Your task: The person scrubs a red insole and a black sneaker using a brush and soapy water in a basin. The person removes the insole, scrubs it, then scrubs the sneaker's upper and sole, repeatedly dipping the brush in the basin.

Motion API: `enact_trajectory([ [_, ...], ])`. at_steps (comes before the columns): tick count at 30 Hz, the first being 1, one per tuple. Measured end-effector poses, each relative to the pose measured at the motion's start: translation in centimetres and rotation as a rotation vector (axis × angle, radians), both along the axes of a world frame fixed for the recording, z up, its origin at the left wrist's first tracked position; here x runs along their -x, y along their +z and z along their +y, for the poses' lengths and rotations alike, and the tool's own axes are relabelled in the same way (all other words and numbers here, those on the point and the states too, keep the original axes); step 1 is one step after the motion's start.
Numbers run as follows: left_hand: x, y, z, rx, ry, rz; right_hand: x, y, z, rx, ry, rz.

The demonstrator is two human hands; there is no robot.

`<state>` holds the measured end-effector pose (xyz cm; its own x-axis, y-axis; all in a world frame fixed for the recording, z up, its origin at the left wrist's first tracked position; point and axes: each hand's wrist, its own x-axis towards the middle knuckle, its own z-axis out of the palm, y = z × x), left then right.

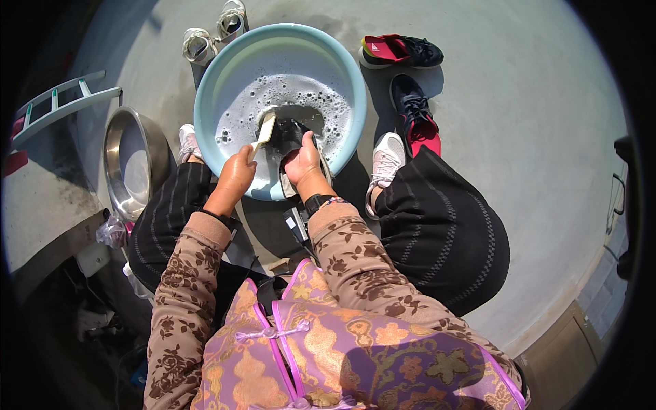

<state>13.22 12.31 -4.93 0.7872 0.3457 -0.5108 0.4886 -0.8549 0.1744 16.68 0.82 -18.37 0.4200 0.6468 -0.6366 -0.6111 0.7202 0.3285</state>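
Note:
A light-blue plastic basin [203,102] of sudsy water stands on the floor before me, between my feet. My left hand [237,173] grips the handle of a pale scrubbing brush [266,128], whose head rests against a wet dark shoe [283,134]. My right hand [303,163] holds that shoe over the basin's near side, its thumb pointing up and the fingers partly hidden by the shoe. The shoe's far end dips into murky water ringed by white foam [302,89]. The brush's bristles are turned away from view.
A pair of white shoes [200,46] stands beyond the basin. To the right lie a dark shoe with a red insole [402,51] and its mate [412,110]. A steel bowl [136,164] leans at left, near a white-and-green rack [66,107].

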Motion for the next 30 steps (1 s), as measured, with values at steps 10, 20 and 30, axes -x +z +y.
enact_trajectory([
  [10, 0.1, 1.9, -4.3, 0.239, -0.097, 0.029, -0.6, 0.6, -0.3, 0.157, -0.035, 0.058],
  [20, 3.6, 11.7, -2.3, 0.430, 0.219, 0.027, -4.3, 4.1, -2.9, 0.435, 0.557, -0.164],
  [30, 5.9, 11.4, -4.8, 0.443, 0.081, 0.178, -0.6, 9.4, -9.3, 1.611, 1.258, -0.993],
])
